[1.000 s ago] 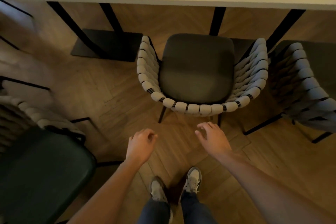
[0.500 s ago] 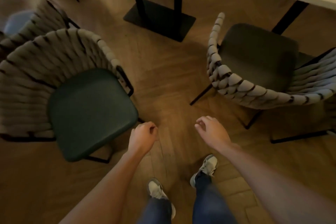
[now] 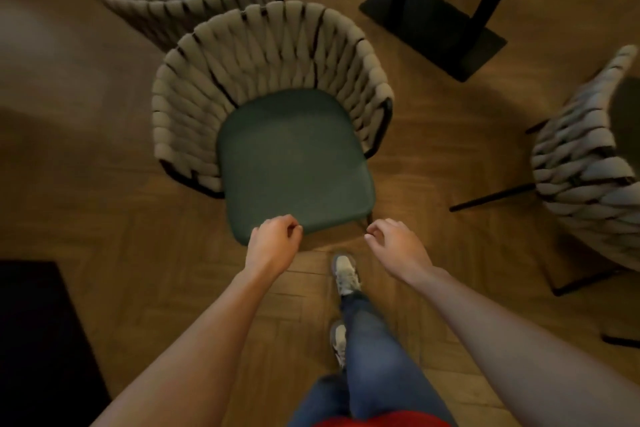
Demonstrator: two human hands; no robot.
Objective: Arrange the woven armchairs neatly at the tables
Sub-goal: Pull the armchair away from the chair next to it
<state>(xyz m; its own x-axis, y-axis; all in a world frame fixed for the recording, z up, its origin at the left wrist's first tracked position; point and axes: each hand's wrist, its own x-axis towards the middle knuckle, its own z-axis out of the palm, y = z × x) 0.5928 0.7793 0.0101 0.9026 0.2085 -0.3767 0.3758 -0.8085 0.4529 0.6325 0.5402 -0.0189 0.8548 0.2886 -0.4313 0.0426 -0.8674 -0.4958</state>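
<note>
Three armchairs; the nearest armchair (image 3: 270, 114) has a beige woven back and green seat. Left hand (image 3: 273, 246) and right hand (image 3: 398, 246): grips loosely curled, holding nothing.

We see near armchair (image 3: 273, 87): thick woven cord back, soft and matt, on thin black metal frame | its seat (image 3: 294, 163): dark green cloth, matt, smooth | floor (image 3: 104, 218): wood parquet, warm brown with a low sheen | table base (image 3: 433, 28): flat black metal, matt | trousers (image 3: 374, 357): blue denim
</note>
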